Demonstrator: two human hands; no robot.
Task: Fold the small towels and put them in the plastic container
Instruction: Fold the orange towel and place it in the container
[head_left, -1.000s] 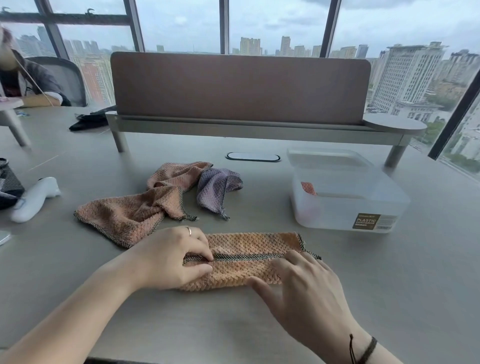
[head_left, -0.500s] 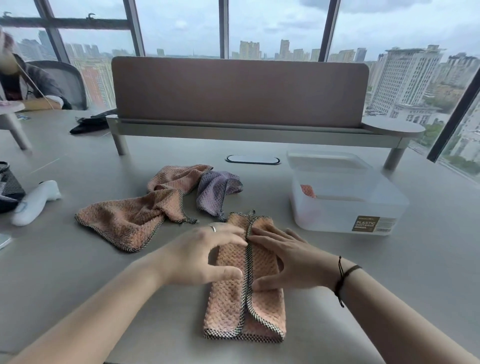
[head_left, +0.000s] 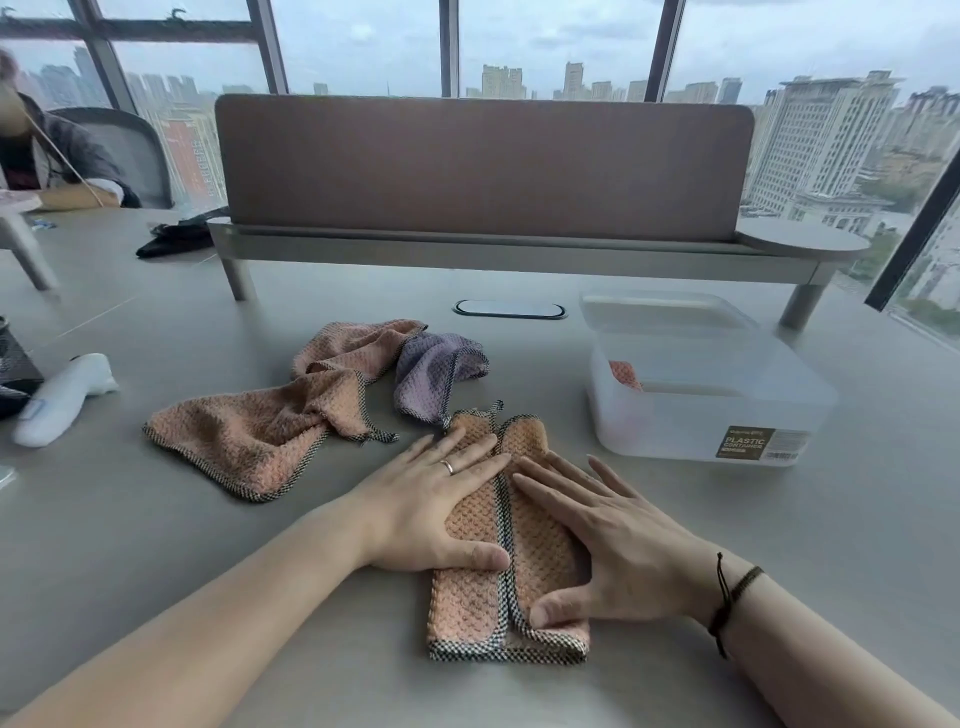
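Note:
An orange towel (head_left: 467, 613) lies lengthwise in front of me, both long sides folded in so the checkered edges meet down the middle. My left hand (head_left: 441, 504) lies flat on its left flap and my right hand (head_left: 608, 540) lies flat on its right flap, fingers spread. Behind it lie a crumpled orange towel (head_left: 249, 436), another orange one (head_left: 353, 345) and a purple towel (head_left: 431, 369). The translucent plastic container (head_left: 696, 410) stands to the right, with an orange towel (head_left: 625, 374) inside.
The container's lid (head_left: 660, 312) leans behind it. A white handheld device (head_left: 62, 397) lies at the left, and a dark mesh object (head_left: 15, 364) at the left edge. A desk divider (head_left: 483, 166) spans the back. A person (head_left: 47, 150) sits at far left.
The towel was turned from crosswise to lengthwise, and both hands went from pinching the middle seam to lying flat on the two flaps.

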